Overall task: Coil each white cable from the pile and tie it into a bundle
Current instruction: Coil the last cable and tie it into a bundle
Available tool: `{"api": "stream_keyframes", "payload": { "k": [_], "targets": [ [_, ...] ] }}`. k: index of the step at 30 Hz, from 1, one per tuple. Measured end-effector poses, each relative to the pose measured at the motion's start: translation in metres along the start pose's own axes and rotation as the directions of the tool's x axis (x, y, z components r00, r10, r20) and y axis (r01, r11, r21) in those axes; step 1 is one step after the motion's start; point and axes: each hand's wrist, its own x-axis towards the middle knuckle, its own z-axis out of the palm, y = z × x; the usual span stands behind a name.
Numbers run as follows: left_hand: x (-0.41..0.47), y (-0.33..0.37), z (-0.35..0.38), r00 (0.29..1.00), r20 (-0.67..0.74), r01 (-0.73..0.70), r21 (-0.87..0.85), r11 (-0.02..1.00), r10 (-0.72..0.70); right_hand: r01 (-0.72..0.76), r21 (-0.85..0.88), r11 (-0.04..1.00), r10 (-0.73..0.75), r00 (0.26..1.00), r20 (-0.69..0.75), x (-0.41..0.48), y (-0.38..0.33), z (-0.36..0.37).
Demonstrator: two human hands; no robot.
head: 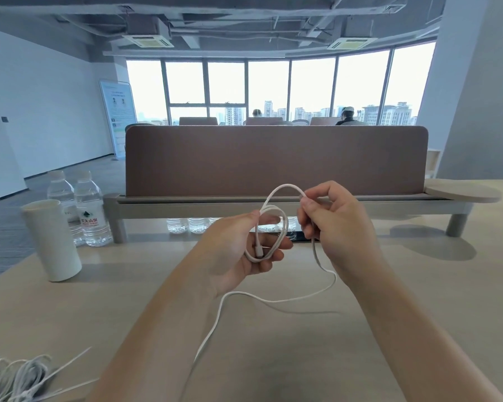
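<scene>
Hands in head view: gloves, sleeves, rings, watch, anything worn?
Nothing worn that shows. The left hand and right hand are bare: no gloves, and no rings on the fingers in view. Both forearms are bare from the wrists to the frame's bottom edge, with no sleeves, watch, wristband or markings.

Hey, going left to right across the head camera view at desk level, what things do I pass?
Pile of white cables → white cup → water bottles → left hand holding the coiled white cable → right hand pinching the same cable's loop.
</scene>
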Motion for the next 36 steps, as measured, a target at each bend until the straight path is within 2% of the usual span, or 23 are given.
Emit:
{"api": "stream_keyframes", "payload": {
  "k": [8,11,15,20,27,32,36],
  "targets": [
    [-0.002,-0.001,0.002,1.0,0.019,0.019,0.11,0.994,-0.021,0.017,0.032,0.999,-0.016,0.999,-0.03,0.0,0.001,-0.001],
    [-0.001,-0.001,0.003,1.0,-0.018,-0.007,0.111,0.994,0.009,0.003,0.036,0.999,-0.002,0.999,-0.037,0.001,0.002,-0.001],
    [0.001,0.001,0.002,0.994,-0.087,-0.067,-0.025,0.997,0.065,-0.05,0.076,0.996,0.053,0.998,-0.036,0.003,0.007,0.001],
    [0.003,0.002,0.0,0.985,-0.156,-0.101,-0.17,0.98,0.074,-0.08,0.011,0.997,0.079,0.997,0.018,0.002,0.01,0.006],
    [0.005,0.002,-0.002,0.982,-0.167,-0.131,-0.277,0.952,0.087,-0.035,-0.241,0.97,0.038,0.999,0.008,-0.003,0.012,0.016],
    [0.006,0.0,-0.001,0.98,-0.178,-0.142,-0.289,0.947,0.092,0.021,-0.42,0.907,-0.014,1.0,0.021,-0.008,0.014,0.023],
    [0.008,-0.001,0.001,0.972,-0.214,-0.158,-0.284,0.946,0.098,0.107,-0.549,0.829,-0.067,0.993,0.093,-0.011,0.012,0.027]
  ]
}}
